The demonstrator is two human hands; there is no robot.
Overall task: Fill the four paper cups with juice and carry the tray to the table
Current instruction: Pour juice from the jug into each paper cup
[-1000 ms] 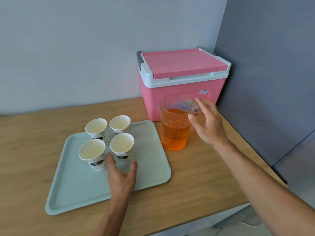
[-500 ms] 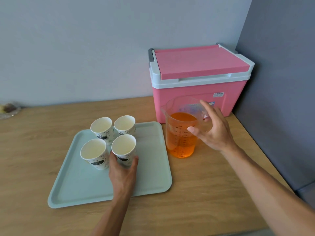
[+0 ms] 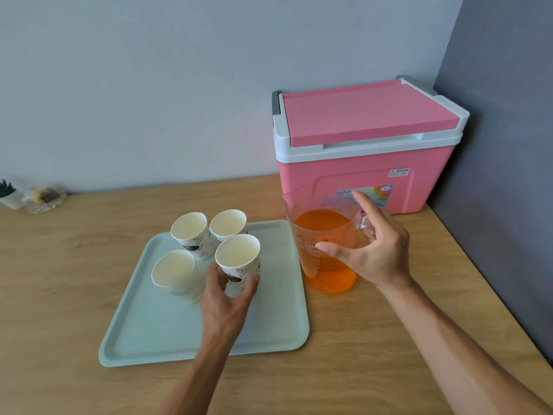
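A pale green tray (image 3: 167, 330) lies on the wooden counter with four empty white paper cups. Three cups stand at back left (image 3: 190, 229), back right (image 3: 227, 224) and front left (image 3: 172, 269). My left hand (image 3: 224, 307) is wrapped around the lower part of the front right cup (image 3: 238, 253), which looks slightly raised. Right of the tray stands a clear measuring jug (image 3: 323, 229), about half full of orange juice. My right hand (image 3: 377, 256) is at the jug's handle with fingers spread, thumb against the jug's side, not closed on it.
A pink cooler box (image 3: 365, 130) with its lid down stands right behind the jug in the corner. A dark grey wall (image 3: 493, 145) bounds the counter on the right. A glass dish (image 3: 45, 199) and a small plant pot (image 3: 7, 194) sit far left.
My left hand has closed around the front right cup, and the cup now sits a little higher. My right hand has come closer around the jug's handle. My view has shifted left.
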